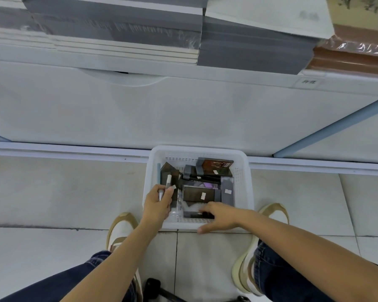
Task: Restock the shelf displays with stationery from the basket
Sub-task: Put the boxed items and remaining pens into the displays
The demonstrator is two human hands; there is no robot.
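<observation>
A person's left hand (158, 204) held one slim silver pen (167, 182) over the left side of a white plastic basket (243, 171), the fingers (160, 188) curled and clamped round its lower barrel so that the pen stood nearly upright. The right hand (219, 216) reached across the basket's near wall, palm down. Its fingers (205, 208) were loosely apart, with the tips touching a dark flat box (194, 215) just inside, while the thumb lay outside the rim; no grip on the box could be made out.

The single basket sat on the tiled floor (63, 192), its far edge against the base of a white shelf unit (183, 112). Inside lay a jumble of dark boxed items, too overlapped to count with certainty, several bearing small white stickers; one brown box (216, 165) leaned at the far side. Both bare forearms stretched forward to the basket, the left one the straighter. Two shoes flanked it, one (120, 227) to its left and one (275, 211) to its right. Beyond the basket, stacks of grey and white notebooks (118, 29) filled the shelf top.
</observation>
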